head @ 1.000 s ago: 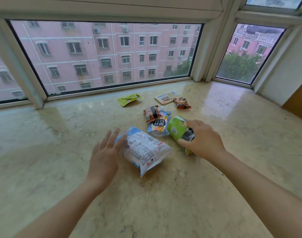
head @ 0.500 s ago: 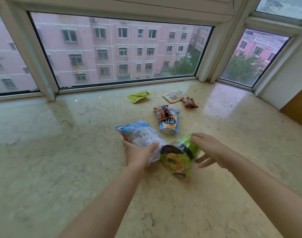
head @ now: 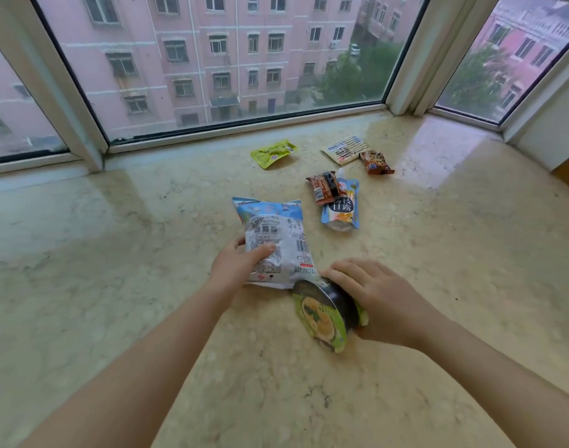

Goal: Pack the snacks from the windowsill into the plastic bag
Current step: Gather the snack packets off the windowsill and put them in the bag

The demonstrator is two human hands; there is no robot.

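My left hand [head: 236, 265] grips the lower end of a blue-and-white snack bag [head: 274, 238], thumb across its printed back. My right hand [head: 375, 297] curls over a green-and-black noodle cup [head: 325, 313] lying on its side, lid toward me. Farther back on the marble windowsill [head: 115, 253] lie a blue drink pouch [head: 341, 210], a small orange-brown packet [head: 321, 185] overlapping it, another brown packet [head: 375, 163], a flat white printed packet [head: 343, 148] and a yellow-green packet [head: 273, 153]. No plastic bag is in view.
Window glass and white frames [head: 82, 124] close off the sill at the back and right. A wall corner with a wooden edge [head: 567, 169] stands at the far right. Bare marble lies to the left and near me.
My left hand closed on the blue-and-white bag and drew it toward me. My right hand tipped the noodle cup over, pulled it nearer, and now wraps over it.
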